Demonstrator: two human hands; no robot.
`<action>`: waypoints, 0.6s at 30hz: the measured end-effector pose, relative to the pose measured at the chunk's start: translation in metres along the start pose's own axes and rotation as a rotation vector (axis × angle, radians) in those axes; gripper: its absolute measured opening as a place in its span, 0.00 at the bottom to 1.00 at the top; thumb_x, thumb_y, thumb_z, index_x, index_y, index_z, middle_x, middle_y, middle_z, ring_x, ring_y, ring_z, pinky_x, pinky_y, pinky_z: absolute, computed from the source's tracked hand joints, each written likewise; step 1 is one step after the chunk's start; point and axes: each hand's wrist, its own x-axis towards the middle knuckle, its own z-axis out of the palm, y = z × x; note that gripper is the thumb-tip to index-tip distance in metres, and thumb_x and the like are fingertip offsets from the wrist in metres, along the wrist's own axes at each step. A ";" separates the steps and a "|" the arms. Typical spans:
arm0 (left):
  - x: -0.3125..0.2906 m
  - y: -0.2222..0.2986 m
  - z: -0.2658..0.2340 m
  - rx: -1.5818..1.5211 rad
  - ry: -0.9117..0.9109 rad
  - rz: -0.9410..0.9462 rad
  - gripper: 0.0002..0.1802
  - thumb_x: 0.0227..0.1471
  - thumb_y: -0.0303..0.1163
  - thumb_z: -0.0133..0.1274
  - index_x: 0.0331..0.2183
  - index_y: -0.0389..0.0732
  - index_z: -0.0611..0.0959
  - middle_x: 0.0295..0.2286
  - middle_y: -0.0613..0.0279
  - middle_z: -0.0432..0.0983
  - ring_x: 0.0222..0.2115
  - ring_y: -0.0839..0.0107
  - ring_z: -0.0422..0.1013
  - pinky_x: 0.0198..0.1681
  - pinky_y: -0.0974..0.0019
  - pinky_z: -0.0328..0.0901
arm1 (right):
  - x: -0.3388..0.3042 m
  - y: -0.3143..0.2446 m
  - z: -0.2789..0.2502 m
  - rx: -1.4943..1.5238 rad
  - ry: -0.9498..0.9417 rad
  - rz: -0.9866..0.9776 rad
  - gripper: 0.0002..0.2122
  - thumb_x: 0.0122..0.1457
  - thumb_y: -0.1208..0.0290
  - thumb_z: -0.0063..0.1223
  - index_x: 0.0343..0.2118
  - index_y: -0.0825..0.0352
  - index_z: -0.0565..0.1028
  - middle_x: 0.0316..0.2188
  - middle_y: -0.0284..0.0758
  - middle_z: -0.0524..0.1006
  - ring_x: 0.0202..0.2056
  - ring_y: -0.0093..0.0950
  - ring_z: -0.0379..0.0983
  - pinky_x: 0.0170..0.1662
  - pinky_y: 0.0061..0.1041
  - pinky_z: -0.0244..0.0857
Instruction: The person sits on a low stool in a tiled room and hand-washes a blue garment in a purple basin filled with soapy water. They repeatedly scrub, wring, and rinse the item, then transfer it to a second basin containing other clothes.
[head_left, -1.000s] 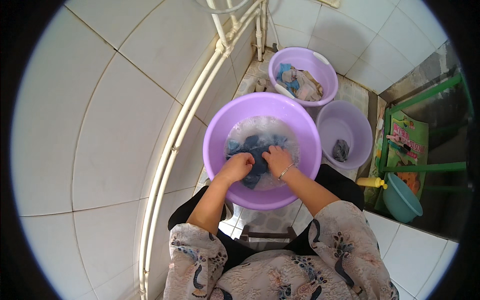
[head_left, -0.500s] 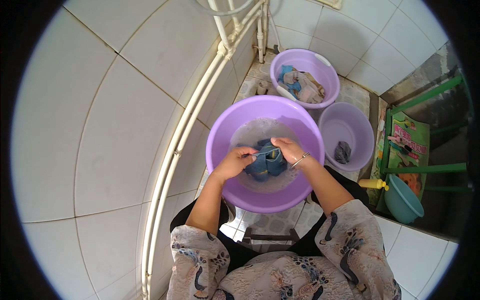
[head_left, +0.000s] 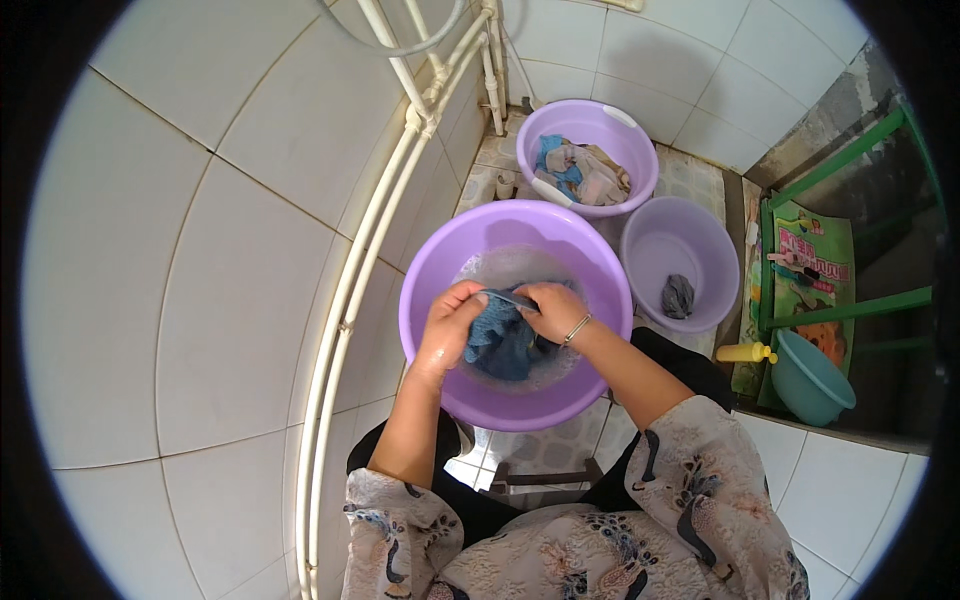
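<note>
Head view, left camera. Item: one wet blue textile garment with a knitted-looking texture [head_left: 505,345], crumpled, its kind not certain. It is hanging over the middle of a large, round, bright-purple plastic basin [head_left: 425,270] holding cloudy, sudsy water [head_left: 530,262].

Grip: the bare left hand [head_left: 452,322] is pinching the garment's far edge at its left end, thumb and fingers together on the cloth. The bare right hand [head_left: 555,312], wearing a thin silver-coloured metal bracelet [head_left: 577,330] at the wrist, is clamping the same edge at its right end.

Relation: the gripped edge is running left to right between the two hands as a narrow darker band, its right end lying slightly nearer the person. The bulk is lying below and on the near side of that band, between the wrists. The left hand is sitting closer to the textured part; neither hand is clearly nearer to the whole. Whether the lowest folds are touching the water cannot be told.

Surroundings: on the far right, a smaller pale-purple round plastic basin [head_left: 700,240] is holding one dark-grey crumpled cloth [head_left: 677,297], well apart from the grip.
</note>
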 end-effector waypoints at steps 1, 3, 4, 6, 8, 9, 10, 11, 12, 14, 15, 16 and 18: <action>-0.001 0.008 0.000 -0.068 0.032 0.003 0.05 0.52 0.25 0.45 0.29 0.38 0.76 0.23 0.70 0.72 0.23 0.82 0.67 0.29 0.77 0.62 | 0.000 0.004 0.000 -0.021 0.033 0.022 0.13 0.49 0.70 0.51 0.39 0.63 0.74 0.37 0.42 0.74 0.41 0.40 0.70 0.44 0.36 0.64; 0.000 0.013 -0.008 -0.164 0.074 0.031 0.05 0.52 0.26 0.45 0.28 0.38 0.76 0.22 0.69 0.72 0.23 0.82 0.67 0.28 0.77 0.62 | 0.003 0.029 0.010 -0.045 0.111 0.015 0.13 0.48 0.73 0.50 0.39 0.62 0.74 0.38 0.42 0.74 0.41 0.41 0.70 0.45 0.37 0.64; -0.001 0.015 -0.013 -0.211 0.101 0.046 0.05 0.52 0.26 0.45 0.28 0.38 0.76 0.22 0.69 0.72 0.22 0.82 0.67 0.28 0.77 0.62 | 0.004 0.032 0.009 -0.073 0.096 0.071 0.13 0.48 0.73 0.49 0.39 0.62 0.74 0.38 0.42 0.74 0.41 0.41 0.70 0.45 0.37 0.64; -0.003 0.018 -0.020 -0.145 0.127 0.037 0.05 0.51 0.26 0.45 0.27 0.38 0.76 0.21 0.69 0.72 0.22 0.82 0.67 0.27 0.77 0.62 | 0.005 0.036 0.005 -0.132 0.067 0.183 0.14 0.47 0.74 0.49 0.40 0.62 0.74 0.38 0.42 0.74 0.42 0.41 0.70 0.45 0.37 0.63; -0.005 0.015 -0.027 -0.057 0.161 0.012 0.03 0.50 0.26 0.47 0.27 0.38 0.76 0.21 0.69 0.72 0.22 0.82 0.67 0.26 0.77 0.62 | 0.003 0.038 -0.001 -0.111 0.037 0.242 0.14 0.48 0.73 0.49 0.40 0.63 0.74 0.37 0.43 0.74 0.41 0.41 0.70 0.44 0.37 0.64; -0.006 0.013 -0.029 0.145 0.159 0.015 0.02 0.48 0.26 0.49 0.27 0.38 0.76 0.21 0.67 0.72 0.22 0.79 0.68 0.27 0.75 0.62 | 0.002 0.048 -0.002 -0.107 0.033 0.260 0.13 0.49 0.73 0.48 0.40 0.63 0.74 0.37 0.43 0.75 0.41 0.42 0.70 0.44 0.37 0.64; -0.007 0.012 -0.030 0.346 0.154 0.021 0.03 0.47 0.26 0.51 0.27 0.37 0.76 0.21 0.65 0.73 0.22 0.76 0.69 0.28 0.73 0.63 | 0.001 0.058 -0.004 -0.104 0.034 0.276 0.13 0.49 0.73 0.48 0.39 0.64 0.74 0.36 0.43 0.75 0.40 0.42 0.70 0.43 0.36 0.64; -0.009 0.009 -0.032 0.548 0.149 0.028 0.04 0.45 0.26 0.53 0.27 0.37 0.76 0.21 0.63 0.73 0.23 0.74 0.70 0.28 0.71 0.64 | 0.001 0.073 -0.002 -0.003 0.044 0.241 0.11 0.50 0.72 0.47 0.37 0.66 0.74 0.32 0.43 0.75 0.34 0.39 0.72 0.41 0.32 0.65; -0.010 -0.001 -0.036 0.653 0.101 0.043 0.07 0.43 0.26 0.54 0.28 0.37 0.76 0.22 0.60 0.74 0.24 0.70 0.70 0.29 0.69 0.64 | -0.003 0.083 0.000 0.140 0.050 0.228 0.10 0.51 0.72 0.47 0.36 0.67 0.74 0.30 0.42 0.75 0.32 0.37 0.72 0.39 0.31 0.66; -0.011 -0.025 -0.050 0.867 0.028 0.096 0.12 0.38 0.25 0.57 0.31 0.37 0.77 0.23 0.55 0.75 0.25 0.62 0.72 0.32 0.64 0.65 | -0.007 0.086 -0.006 0.416 0.062 0.166 0.10 0.52 0.71 0.47 0.35 0.69 0.74 0.26 0.39 0.75 0.28 0.32 0.71 0.35 0.28 0.67; -0.013 -0.039 -0.055 0.959 0.046 0.140 0.14 0.36 0.26 0.56 0.32 0.37 0.79 0.25 0.50 0.75 0.28 0.55 0.73 0.35 0.60 0.65 | -0.018 0.067 -0.019 0.695 0.025 0.339 0.09 0.53 0.70 0.46 0.33 0.70 0.73 0.23 0.34 0.71 0.25 0.24 0.67 0.31 0.23 0.68; -0.014 -0.047 -0.058 1.000 0.068 0.124 0.13 0.36 0.26 0.56 0.31 0.37 0.79 0.24 0.50 0.75 0.28 0.54 0.73 0.35 0.60 0.65 | -0.025 0.056 -0.032 0.665 0.022 0.336 0.09 0.54 0.69 0.46 0.33 0.70 0.73 0.23 0.33 0.71 0.24 0.24 0.66 0.30 0.23 0.69; -0.020 -0.060 -0.065 1.083 0.091 0.077 0.11 0.37 0.27 0.56 0.29 0.37 0.81 0.22 0.50 0.75 0.28 0.54 0.73 0.35 0.59 0.65 | -0.043 0.043 -0.049 0.613 0.023 0.355 0.09 0.55 0.69 0.45 0.32 0.71 0.73 0.22 0.31 0.70 0.23 0.23 0.66 0.28 0.23 0.70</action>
